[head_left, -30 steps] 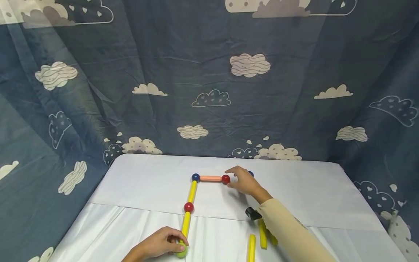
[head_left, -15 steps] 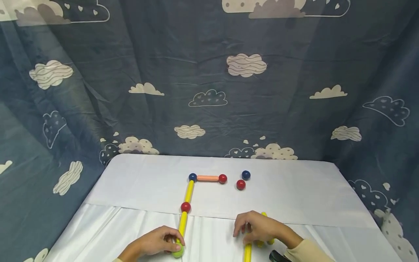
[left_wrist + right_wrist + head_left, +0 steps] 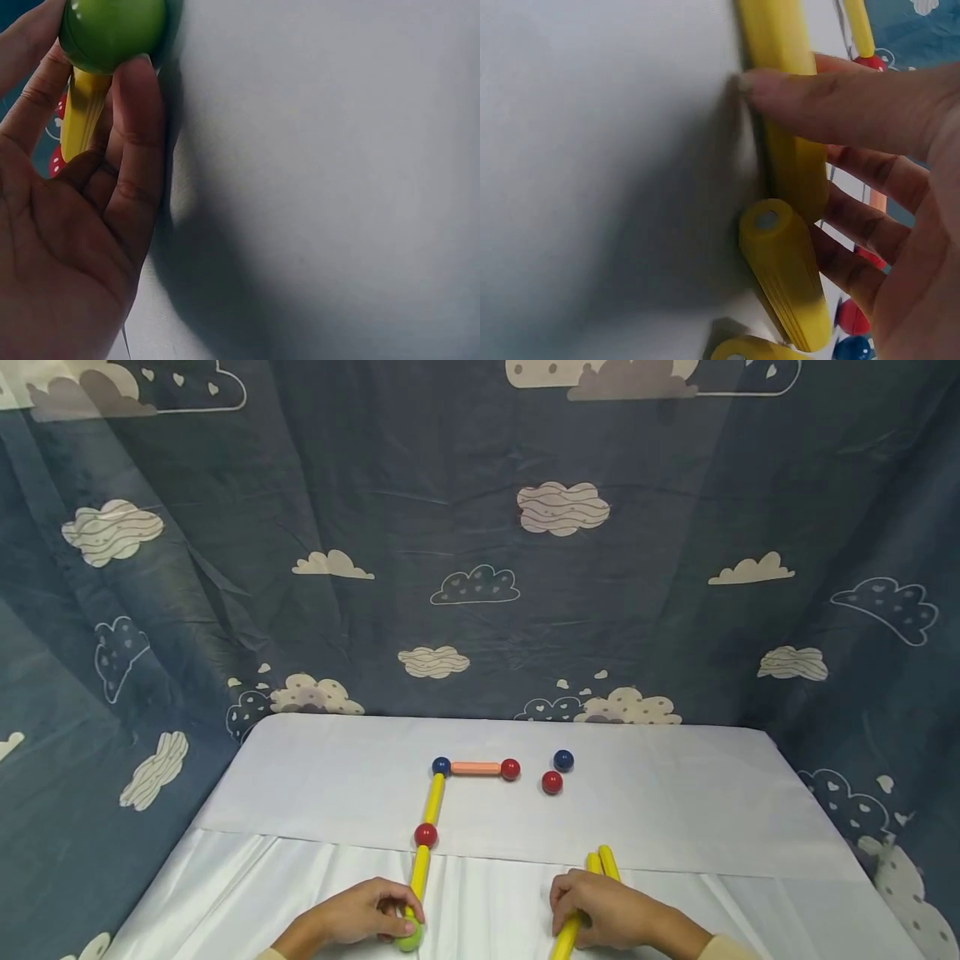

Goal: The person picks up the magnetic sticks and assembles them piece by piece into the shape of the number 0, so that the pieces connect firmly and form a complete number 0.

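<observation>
Right hand [image 3: 611,907] is settling lower, pinching yellow plastic stick [image 3: 799,169], best raised level, left hand [image 3: 356,913] gripping glossy green ball [image 3: 112,31].

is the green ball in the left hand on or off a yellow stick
On: the left wrist view shows the green ball touching the end of one yellow stick.

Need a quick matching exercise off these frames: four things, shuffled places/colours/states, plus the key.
1. green ball
2. orange stick
3. right hand
4. tablecloth

A. gripping a yellow stick
B. white
C. between a blue ball and a red ball
D. held by the left hand

Pairs: 1-D, 2-C, 3-A, 4-B
</observation>
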`<state>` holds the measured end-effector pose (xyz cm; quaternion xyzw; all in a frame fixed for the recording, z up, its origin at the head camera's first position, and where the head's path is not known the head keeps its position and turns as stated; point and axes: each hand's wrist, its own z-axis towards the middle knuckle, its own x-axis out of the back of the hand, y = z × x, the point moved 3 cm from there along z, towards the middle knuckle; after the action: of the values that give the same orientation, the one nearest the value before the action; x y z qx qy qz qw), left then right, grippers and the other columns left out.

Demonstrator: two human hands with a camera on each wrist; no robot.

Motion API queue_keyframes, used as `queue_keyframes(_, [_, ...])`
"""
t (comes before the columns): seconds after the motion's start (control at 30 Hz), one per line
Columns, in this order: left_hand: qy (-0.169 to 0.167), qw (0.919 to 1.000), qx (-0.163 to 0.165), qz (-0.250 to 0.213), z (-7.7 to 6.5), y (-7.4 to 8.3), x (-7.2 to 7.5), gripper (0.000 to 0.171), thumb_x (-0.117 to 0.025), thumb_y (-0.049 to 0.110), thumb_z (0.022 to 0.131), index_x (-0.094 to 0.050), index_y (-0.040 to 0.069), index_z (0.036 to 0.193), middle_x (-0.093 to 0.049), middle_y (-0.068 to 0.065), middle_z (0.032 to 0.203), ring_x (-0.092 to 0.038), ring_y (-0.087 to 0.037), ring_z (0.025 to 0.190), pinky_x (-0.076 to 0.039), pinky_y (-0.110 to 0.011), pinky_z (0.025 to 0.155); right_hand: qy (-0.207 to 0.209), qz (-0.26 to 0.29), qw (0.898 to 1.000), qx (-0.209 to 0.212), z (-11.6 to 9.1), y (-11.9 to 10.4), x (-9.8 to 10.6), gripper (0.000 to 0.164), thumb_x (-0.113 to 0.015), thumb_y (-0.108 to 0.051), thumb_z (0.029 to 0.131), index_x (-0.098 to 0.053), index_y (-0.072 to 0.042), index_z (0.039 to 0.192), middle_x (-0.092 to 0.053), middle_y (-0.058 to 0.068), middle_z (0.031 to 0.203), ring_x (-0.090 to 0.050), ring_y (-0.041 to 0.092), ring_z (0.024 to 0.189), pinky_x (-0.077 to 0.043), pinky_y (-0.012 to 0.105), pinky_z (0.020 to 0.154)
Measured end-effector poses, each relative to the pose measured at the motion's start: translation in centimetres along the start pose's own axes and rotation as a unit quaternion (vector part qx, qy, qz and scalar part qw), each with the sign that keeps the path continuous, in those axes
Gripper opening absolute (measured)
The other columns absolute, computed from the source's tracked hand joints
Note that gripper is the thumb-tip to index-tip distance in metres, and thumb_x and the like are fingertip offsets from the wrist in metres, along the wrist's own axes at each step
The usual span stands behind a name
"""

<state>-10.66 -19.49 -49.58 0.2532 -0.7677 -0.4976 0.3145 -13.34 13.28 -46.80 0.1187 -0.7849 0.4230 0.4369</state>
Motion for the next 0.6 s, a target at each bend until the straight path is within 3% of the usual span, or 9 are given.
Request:
queue_keyframes(0.23, [-0.012, 0.9999, -0.006, -0.009, 0.2, 0.1, 0.1, 0.014, -0.068, 0.015, 0.089, -0.068, 0.006, 0.1, -0.057, 0.002, 0.07, -0.05, -0.006, 0.061, -0.041, -0.018, 0.058, -0.01, 0.009, 1.0, -0.022, 0.7, -0.2, -0.5, 0.017, -0.083, -0.013, 0.074, -0.074, -0.023, 0.086, -0.056, -0.022, 0.079, -0.048, -0.003, 0.073, -0.047, 0.02, 0.073])
queue_keyframes(0.6, [-0.009, 0.9999, -0.006, -0.005, 0.2, -0.2, 0.2, 0.013, -0.069, 0.015, 0.089, -0.068, 0.007, 0.099, -0.059, 0.002, 0.074, -0.051, -0.007, 0.061, -0.041, -0.018, 0.057, -0.013, 0.056, 0.998, 0.021, 3.4, -1.3, -0.9, 0.011, -0.079, -0.018, 0.079, -0.071, -0.019, 0.086, -0.054, -0.017, 0.069, -0.046, -0.004, 0.061, -0.043, 0.015, 0.058])
